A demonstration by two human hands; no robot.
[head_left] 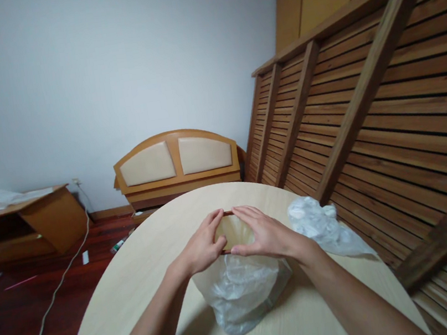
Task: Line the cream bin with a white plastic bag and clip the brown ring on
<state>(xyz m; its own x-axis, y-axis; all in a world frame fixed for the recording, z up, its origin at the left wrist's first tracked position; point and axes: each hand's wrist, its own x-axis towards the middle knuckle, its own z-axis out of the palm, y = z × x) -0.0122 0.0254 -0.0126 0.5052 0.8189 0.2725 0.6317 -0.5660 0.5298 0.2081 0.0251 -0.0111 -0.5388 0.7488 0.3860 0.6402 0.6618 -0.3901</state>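
Note:
My left hand (204,246) and my right hand (264,234) meet over a round light-wood table (141,291). Together they grip a small thin-framed, translucent beige object (235,231) between fingers and thumbs, its dark edges showing at top and bottom. What exactly it is I cannot make out. A clear plastic bag (242,290) lies crumpled just below the hands, nearer to me, and seems to hang from the held object. A second crumpled plastic bag (320,226) lies to the right of my right wrist.
A slatted wooden bed base (387,109) leans against the right wall, close to the table's edge. A padded headboard (176,163) stands against the far wall. A low wooden desk (25,222) stands left, with a cable (56,287) and scraps on the dark floor.

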